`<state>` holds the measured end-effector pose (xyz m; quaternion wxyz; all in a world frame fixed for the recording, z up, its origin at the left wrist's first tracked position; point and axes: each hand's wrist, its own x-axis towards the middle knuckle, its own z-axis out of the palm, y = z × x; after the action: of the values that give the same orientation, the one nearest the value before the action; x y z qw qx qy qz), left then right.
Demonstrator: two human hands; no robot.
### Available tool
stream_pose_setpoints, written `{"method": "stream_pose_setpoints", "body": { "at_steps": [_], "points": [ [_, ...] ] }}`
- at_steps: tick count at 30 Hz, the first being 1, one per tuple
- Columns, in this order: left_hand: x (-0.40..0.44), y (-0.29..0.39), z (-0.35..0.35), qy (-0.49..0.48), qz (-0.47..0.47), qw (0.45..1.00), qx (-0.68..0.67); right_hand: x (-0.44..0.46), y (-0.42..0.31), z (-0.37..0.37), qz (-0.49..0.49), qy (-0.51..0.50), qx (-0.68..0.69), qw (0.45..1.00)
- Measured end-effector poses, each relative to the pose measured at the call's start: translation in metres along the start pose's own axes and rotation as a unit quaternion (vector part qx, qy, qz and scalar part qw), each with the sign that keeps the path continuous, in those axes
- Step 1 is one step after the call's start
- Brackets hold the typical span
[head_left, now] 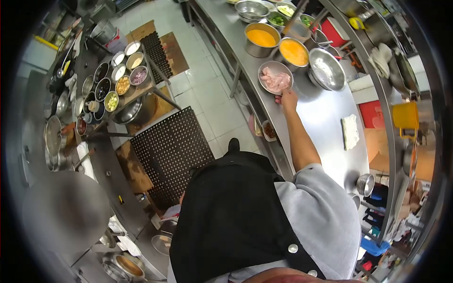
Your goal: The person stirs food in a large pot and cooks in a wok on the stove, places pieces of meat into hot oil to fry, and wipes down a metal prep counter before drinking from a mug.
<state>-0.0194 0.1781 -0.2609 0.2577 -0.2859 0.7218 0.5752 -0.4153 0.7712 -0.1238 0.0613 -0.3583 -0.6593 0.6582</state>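
At the near edge of the steel counter (pixel 325 115), my right hand (pixel 287 98) has its fingers closed on the rim of a metal bowl (pixel 260 81). Pieces of pale pink raw meat (pixel 277 80) lie inside it, and they look like chicken. Just beyond stand two steel pots of orange liquid, the left pot (pixel 257 48) and the right pot (pixel 283 61). To the right of the held bowl sits a wide shiny metal bowl (pixel 327 70). My left hand does not show; the black apron (pixel 231 212) covers that side.
A folded white cloth (pixel 350 132) and stacked small bowls (pixel 365 184) are on the counter. Chopped greens (pixel 277 20) stand farther back. Across the aisle, a table holds several ingredient bowls (pixel 123 85). A perforated black mat (pixel 172 153) covers the floor.
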Motion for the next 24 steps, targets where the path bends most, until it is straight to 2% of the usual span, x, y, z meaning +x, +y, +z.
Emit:
{"method": "stream_pose_setpoints", "body": {
  "at_steps": [1, 2, 3, 4, 5, 7, 8, 9, 10, 11, 13, 15, 17, 19, 20, 21, 23, 24],
  "points": [
    [-0.002, 0.008, 0.002, -0.001, -0.012, 0.998, -0.061, 0.0, 0.004, 0.005, -0.053, -0.012, -0.025, 0.998],
    [0.0, 0.016, 0.004, 0.001, -0.014, 0.994, -0.107, -0.002, 0.009, 0.011, -0.05, -0.025, -0.028, 0.998],
    [-0.007, 0.038, 0.006, 0.016, 0.002, 0.995, -0.097, -0.016, 0.005, 0.018, -0.085, -0.044, -0.053, 0.994],
    [-0.019, 0.088, 0.011, 0.058, 0.06, 0.997, -0.003, -0.035, -0.006, 0.029, -0.12, -0.068, -0.079, 0.987],
    [-0.028, 0.155, 0.016, 0.099, 0.109, 0.985, 0.094, -0.063, -0.022, 0.048, -0.105, -0.093, -0.089, 0.986],
    [-0.009, 0.209, 0.012, 0.091, 0.13, 0.987, -0.024, -0.062, -0.002, 0.075, -0.139, -0.187, -0.216, 0.948],
    [-0.009, 0.249, 0.01, 0.09, 0.119, 0.987, -0.055, -0.084, -0.005, 0.101, -0.135, -0.257, -0.144, 0.946],
    [-0.002, 0.269, 0.009, 0.056, 0.158, 0.971, -0.17, -0.101, -0.006, 0.129, -0.136, -0.286, -0.148, 0.937],
    [-0.009, 0.3, 0.004, 0.026, 0.147, 0.962, -0.229, -0.117, -0.007, 0.155, -0.155, -0.34, -0.164, 0.913],
    [-0.013, 0.317, 0.0, 0.039, 0.158, 0.96, -0.228, -0.135, -0.008, 0.182, -0.176, -0.392, -0.177, 0.886],
    [-0.027, 0.33, -0.014, 0.064, 0.154, 0.95, -0.263, -0.182, -0.014, 0.237, -0.173, -0.468, -0.176, 0.848],
    [-0.041, 0.316, -0.036, 0.134, 0.173, 0.915, -0.339, -0.233, -0.022, 0.284, -0.203, -0.549, -0.199, 0.786],
    [-0.06, 0.293, -0.07, 0.195, 0.179, 0.899, -0.35, -0.275, -0.016, 0.327, -0.218, -0.587, -0.225, 0.747],
    [-0.074, 0.266, -0.101, 0.261, 0.186, 0.872, -0.37, -0.34, -0.01, 0.359, -0.302, -0.552, -0.204, 0.75],
    [-0.078, 0.251, -0.114, 0.294, 0.184, 0.847, -0.404, -0.389, -0.031, 0.365, -0.452, -0.506, -0.213, 0.703],
    [-0.083, 0.237, -0.128, 0.325, 0.181, 0.819, -0.436, -0.415, -0.026, 0.377, -0.461, -0.528, -0.21, 0.682],
    [-0.096, 0.212, -0.16, 0.365, 0.181, 0.789, -0.461, -0.464, -0.017, 0.401, -0.605, -0.524, -0.252, 0.543],
    [-0.103, 0.2, -0.176, 0.376, 0.161, 0.799, -0.441, -0.492, -0.01, 0.414, -0.614, -0.537, -0.243, 0.525]
  ]
}}
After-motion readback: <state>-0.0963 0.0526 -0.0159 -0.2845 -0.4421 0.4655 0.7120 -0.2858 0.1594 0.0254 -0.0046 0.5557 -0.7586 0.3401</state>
